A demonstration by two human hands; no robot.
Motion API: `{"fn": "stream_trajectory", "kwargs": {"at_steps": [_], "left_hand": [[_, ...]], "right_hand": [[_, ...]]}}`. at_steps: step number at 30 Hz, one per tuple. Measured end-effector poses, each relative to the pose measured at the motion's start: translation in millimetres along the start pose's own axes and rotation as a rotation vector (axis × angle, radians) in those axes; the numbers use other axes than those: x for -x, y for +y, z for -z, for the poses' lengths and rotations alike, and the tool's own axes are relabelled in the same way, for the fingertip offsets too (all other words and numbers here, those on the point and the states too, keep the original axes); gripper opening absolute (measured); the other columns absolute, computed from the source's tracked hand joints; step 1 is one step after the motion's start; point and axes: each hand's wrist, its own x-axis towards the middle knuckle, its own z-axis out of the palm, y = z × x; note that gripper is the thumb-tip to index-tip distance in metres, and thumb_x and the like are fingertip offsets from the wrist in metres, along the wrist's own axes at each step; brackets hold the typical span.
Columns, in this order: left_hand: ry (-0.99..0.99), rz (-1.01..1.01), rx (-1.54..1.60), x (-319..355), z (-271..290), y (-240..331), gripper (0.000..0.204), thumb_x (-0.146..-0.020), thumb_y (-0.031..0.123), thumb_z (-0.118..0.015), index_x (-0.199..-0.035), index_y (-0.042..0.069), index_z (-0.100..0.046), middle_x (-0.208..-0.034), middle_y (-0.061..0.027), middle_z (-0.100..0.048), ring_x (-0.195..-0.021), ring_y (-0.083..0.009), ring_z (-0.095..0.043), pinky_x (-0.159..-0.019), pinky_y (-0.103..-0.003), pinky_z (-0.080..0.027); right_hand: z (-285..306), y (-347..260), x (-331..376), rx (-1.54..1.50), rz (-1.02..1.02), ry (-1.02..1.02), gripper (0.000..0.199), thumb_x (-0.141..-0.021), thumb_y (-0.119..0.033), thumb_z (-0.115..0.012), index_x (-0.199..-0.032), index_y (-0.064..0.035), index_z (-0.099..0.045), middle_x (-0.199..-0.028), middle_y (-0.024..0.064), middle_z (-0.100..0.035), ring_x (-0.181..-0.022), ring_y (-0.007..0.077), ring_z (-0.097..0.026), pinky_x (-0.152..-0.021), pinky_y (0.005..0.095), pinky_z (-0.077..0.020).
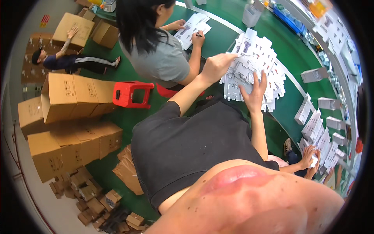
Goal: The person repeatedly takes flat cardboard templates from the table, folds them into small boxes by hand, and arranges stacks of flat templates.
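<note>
Green surface (292, 109): carries the work, with flat cartons ahead of the person and raised white boxes farther right.
Brown shipping boxes (82, 91): stacked to the person's left; dark printed symbols show, the lettering too small to read.
Co-worker in grey (159, 58): sits just left, a pen (199, 35) in one hand, over a smaller fan of flat cartons (191, 31).
Carton pile (272, 68): lies on the surface under the person's hands, loose and overlapping, pictured with dark and reddish devices; no brand is legible. Much seems left here.
Standing white boxes (313, 75): several are already formed, so the work looks partway along; another worker's hands (309, 156) are among them.
Right hand (255, 93): grip loose, fingers spread over the pile, seemingly holding nothing.
Left hand (216, 68): grip pinched, fingertips together, apparently on the edge of a thin white carton (247, 55) above the pile.
Red wall sign (45, 20): its characters are too blurred to read.
</note>
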Motion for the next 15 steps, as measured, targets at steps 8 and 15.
{"fn": "stream_trajectory", "kwargs": {"at_steps": [8,15], "left_hand": [[-0.574,0.755,0.821,-16.2,48.5,27.9,0.071,-0.074,-0.005,-0.070,-0.142,0.004,-0.049,-0.112,-0.0153,-0.066,-0.083,-0.0176,-0.065,-0.068,-0.025,-0.053],[-0.788,0.741,1.071,-20.1,36.2,-2.8,0.050,-0.078,-0.008,-0.066,-0.127,-0.002,-0.060,-0.090,-0.0063,-0.064,-0.071,-0.0090,-0.055,-0.059,-0.021,-0.047]], "right_hand": [[3.9,-25.1,-50.5,-0.207,0.247,-0.114,0.127,-0.052,-0.036,-0.095,-0.159,-0.0162,-0.028,-0.162,0.0273,-0.017,-0.147,0.0482,-0.023,-0.115,0.0588,-0.0250],[6.8,-15.2,-43.9,-0.186,0.255,-0.126,0.121,-0.047,-0.043,-0.091,-0.153,-0.0147,-0.040,-0.156,0.0285,-0.026,-0.139,0.0509,-0.031,-0.113,0.0614,-0.0261]]}}
